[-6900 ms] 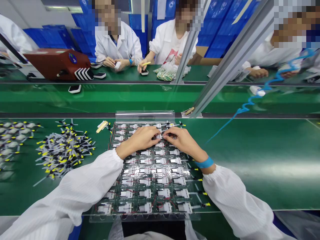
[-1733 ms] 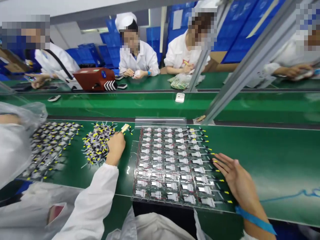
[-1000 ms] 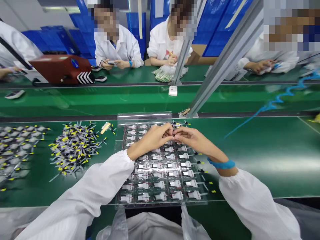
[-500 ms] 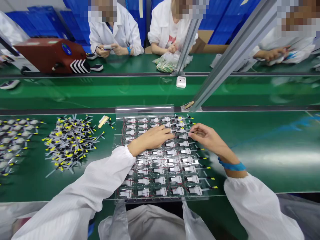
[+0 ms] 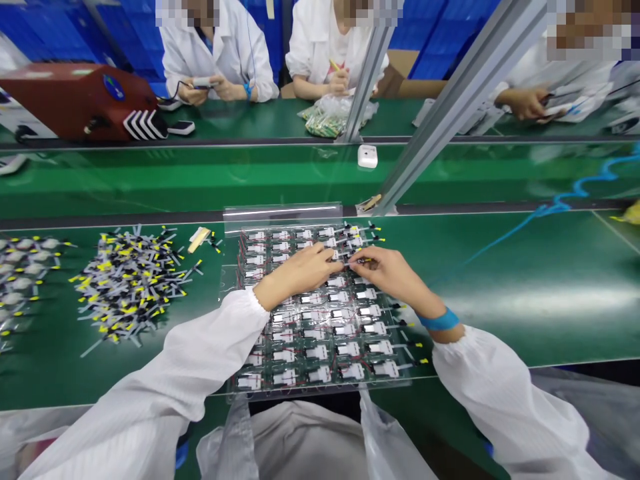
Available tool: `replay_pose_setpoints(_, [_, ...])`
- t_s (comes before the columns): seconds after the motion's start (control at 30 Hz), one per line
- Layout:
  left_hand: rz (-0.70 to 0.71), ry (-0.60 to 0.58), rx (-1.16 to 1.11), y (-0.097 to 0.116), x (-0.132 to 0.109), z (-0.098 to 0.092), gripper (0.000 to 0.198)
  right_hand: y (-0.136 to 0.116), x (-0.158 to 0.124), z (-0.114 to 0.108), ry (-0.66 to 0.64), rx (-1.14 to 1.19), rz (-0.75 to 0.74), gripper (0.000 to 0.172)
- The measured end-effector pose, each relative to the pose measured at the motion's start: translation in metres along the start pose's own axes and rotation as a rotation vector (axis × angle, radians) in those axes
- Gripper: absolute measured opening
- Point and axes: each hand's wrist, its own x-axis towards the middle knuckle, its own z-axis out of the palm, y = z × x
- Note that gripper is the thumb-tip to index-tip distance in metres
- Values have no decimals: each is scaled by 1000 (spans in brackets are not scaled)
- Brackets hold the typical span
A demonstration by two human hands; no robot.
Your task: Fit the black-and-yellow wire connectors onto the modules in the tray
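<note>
My left grip lies half-curled over the upper rows of modules, its fingertips reaching toward my other hand; I cannot tell whether it is holding anything. My right grip sits just beside it, thumb and forefinger drawn close at a thin lead with a yellow tip; I cannot tell whether that lead is pinched or only touched. The lead lies roughly crosswise to me, along the row, with its yellow end toward my right; my right grip is the nearer, though the left is close. Below my hands, small white wired modules sit in rows in the pockets of a clear plastic tray, with red and dark wires running between them and more yellow-tipped leads sticking out along the right edge; the tray rests on the green surface. To its left lies a loose heap of grey-and-black leads with yellow tips, with a small tan stick between heap and tray; farther left lies a second heap of white-bodied parts. A blue coiled cord lies at the right, beyond the surface's edge; across the line, co-workers in white coats handle small items.
</note>
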Motion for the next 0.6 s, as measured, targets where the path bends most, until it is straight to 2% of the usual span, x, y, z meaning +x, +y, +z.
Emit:
replay_pose_setpoints(0.37, [-9,14,-16,-1,-1,3,27,4,3,5,17,-59,-35,17])
replay_pose_setpoints(0.47, [-51,47,-68,-2,0,4,30,5,4,6,24,-65,-27,15])
replay_pose_setpoints(0.6, [-74,109,-202,-7,1,9,22,2,5,6,11,-55,-25,11])
